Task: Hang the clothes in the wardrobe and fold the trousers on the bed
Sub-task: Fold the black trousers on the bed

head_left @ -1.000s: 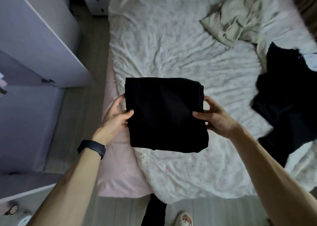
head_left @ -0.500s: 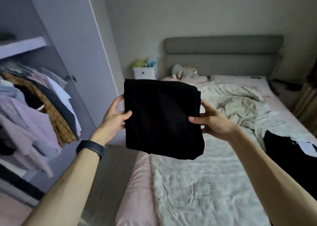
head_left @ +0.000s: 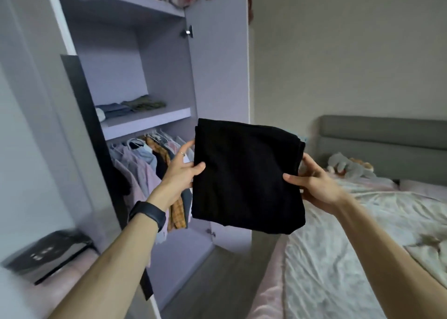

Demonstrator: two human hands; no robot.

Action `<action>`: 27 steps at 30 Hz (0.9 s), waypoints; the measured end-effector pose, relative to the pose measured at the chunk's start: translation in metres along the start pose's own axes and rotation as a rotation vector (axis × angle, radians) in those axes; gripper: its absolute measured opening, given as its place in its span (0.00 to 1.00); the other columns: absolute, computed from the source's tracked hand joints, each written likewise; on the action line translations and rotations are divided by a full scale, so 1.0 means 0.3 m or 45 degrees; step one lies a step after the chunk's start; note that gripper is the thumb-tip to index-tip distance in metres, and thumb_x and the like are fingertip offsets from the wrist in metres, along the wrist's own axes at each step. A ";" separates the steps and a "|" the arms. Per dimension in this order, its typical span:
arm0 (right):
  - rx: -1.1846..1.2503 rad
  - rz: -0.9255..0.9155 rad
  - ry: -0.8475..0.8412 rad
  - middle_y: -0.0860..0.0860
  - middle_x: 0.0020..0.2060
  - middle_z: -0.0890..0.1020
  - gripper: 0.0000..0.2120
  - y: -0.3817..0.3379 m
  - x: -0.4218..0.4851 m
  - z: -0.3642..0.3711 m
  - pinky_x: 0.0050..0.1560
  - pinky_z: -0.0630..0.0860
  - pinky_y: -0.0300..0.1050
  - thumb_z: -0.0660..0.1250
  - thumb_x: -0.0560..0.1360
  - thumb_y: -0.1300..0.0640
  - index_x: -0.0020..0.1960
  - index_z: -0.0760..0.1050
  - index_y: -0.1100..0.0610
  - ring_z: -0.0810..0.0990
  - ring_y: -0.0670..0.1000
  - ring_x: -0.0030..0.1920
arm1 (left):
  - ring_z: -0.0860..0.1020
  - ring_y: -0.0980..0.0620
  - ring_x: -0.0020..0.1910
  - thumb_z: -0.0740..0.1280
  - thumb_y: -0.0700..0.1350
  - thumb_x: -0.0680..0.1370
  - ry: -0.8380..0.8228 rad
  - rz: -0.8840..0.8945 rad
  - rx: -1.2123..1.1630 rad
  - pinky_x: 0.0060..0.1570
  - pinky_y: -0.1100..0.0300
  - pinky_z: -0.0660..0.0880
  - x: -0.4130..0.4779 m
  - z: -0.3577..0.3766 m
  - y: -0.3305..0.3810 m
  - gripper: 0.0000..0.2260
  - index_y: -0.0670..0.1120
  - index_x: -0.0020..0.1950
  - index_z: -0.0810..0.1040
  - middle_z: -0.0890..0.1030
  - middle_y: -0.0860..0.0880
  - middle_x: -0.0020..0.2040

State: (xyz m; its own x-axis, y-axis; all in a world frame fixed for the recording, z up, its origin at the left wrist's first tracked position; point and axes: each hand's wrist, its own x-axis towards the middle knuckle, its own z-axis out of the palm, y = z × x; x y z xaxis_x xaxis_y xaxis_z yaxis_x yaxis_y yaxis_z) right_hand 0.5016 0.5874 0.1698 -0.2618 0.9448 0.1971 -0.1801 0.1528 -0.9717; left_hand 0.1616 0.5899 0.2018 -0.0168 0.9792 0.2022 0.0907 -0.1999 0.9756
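Dim, soft daylight without glare; wide-angle bending at the edges, motion blur at lower left.

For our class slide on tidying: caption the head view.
Left hand and right hand hold folded black trousers before the open wardrobe, bed beside.

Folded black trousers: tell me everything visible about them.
The folded black trousers look like plain, matte, soft fabric, folded into a roughly square, layered bundle; stacked edges show at the top right corner. They are held in the air, nearly upright, facing the camera. The left hand grips the left edge, thumb on the front; the right hand grips the right edge likewise. Behind them are the open wardrobe and the bed.
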 end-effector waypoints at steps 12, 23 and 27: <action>-0.024 -0.078 -0.116 0.57 0.59 0.84 0.31 0.080 0.707 0.186 0.58 0.79 0.60 0.79 0.69 0.58 0.67 0.73 0.40 0.83 0.58 0.60 | 0.81 0.70 0.42 0.64 0.30 0.80 0.408 0.111 0.077 0.35 0.74 0.75 0.485 -0.274 -0.039 0.31 0.60 0.75 0.66 0.83 0.58 0.54; -0.069 -0.200 -0.224 0.61 0.57 0.84 0.29 0.123 1.195 0.239 0.50 0.82 0.58 0.77 0.72 0.56 0.68 0.70 0.42 0.83 0.62 0.59 | 0.76 0.44 0.62 0.59 0.33 0.80 0.646 0.164 0.155 0.65 0.44 0.75 0.904 -0.374 -0.098 0.31 0.72 0.64 0.65 0.78 0.46 0.62; -0.098 -0.224 -0.301 0.61 0.56 0.84 0.26 0.128 1.439 0.250 0.47 0.82 0.55 0.74 0.75 0.60 0.67 0.70 0.41 0.84 0.61 0.57 | 0.79 0.48 0.58 0.60 0.34 0.80 0.695 0.176 0.131 0.58 0.50 0.78 1.106 -0.440 -0.143 0.30 0.69 0.68 0.66 0.79 0.48 0.61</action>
State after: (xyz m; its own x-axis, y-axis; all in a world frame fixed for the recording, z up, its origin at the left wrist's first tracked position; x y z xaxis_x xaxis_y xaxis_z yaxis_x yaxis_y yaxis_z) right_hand 0.3106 0.9794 0.2274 -0.4482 0.8095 0.3792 -0.1720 0.3381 -0.9252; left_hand 0.0205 0.9187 0.2383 -0.5076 0.7786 0.3688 0.2246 -0.2937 0.9291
